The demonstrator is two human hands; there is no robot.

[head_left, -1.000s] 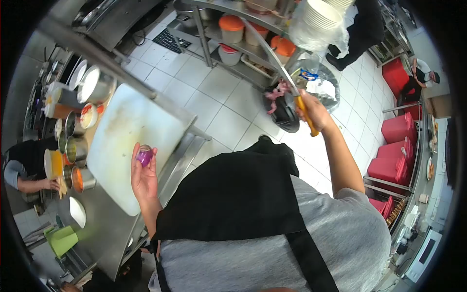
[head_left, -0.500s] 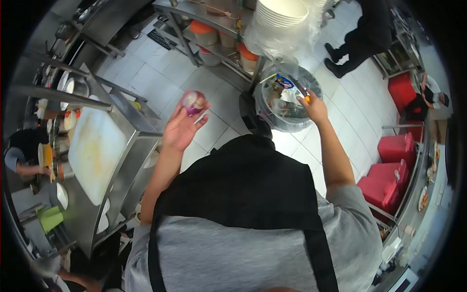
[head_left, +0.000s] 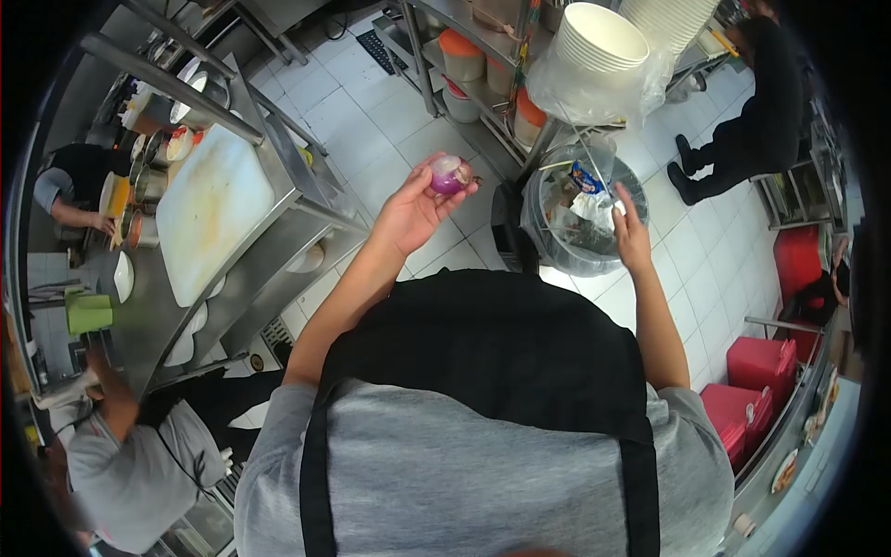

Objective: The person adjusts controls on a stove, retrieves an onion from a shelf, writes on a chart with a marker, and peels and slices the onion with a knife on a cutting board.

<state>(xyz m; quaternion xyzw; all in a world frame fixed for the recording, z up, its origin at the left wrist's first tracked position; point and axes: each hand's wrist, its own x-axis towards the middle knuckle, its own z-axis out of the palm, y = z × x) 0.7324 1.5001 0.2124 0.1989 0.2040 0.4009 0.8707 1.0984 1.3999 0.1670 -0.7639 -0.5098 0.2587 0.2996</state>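
A steel bench [head_left: 148,316] is running along the left side, carrying a white cutting board [head_left: 218,200] that is showing faint yellowish stains. Metal containers [head_left: 148,186] are standing beyond the board, while a white dish [head_left: 123,277] is lying on the bare steel and a green container [head_left: 88,312] is showing past it. White floor tiles [head_left: 343,121] are spreading between the bench and a metal shelf unit [head_left: 483,97], where orange-lidded tubs [head_left: 461,56] are sitting; a bagged stack of white bowls [head_left: 603,46] is rising at its end. Over the floor, clear of the bench, the left hand [head_left: 415,206] is grasping a purple onion [head_left: 452,174] in its fingertips. The right hand [head_left: 626,227] is gripping a knife [head_left: 601,172], whose thin blade is pointing away above a lined trash bin [head_left: 594,267]. Inside the bin, a blue wrapper [head_left: 587,176] is lying among scraps. Red bins [head_left: 738,408] are lining the right side. 1 person in dark clothes [head_left: 770,111] is standing beyond the trash bin, and 1 in a grey shirt [head_left: 139,473] is working at the lower left
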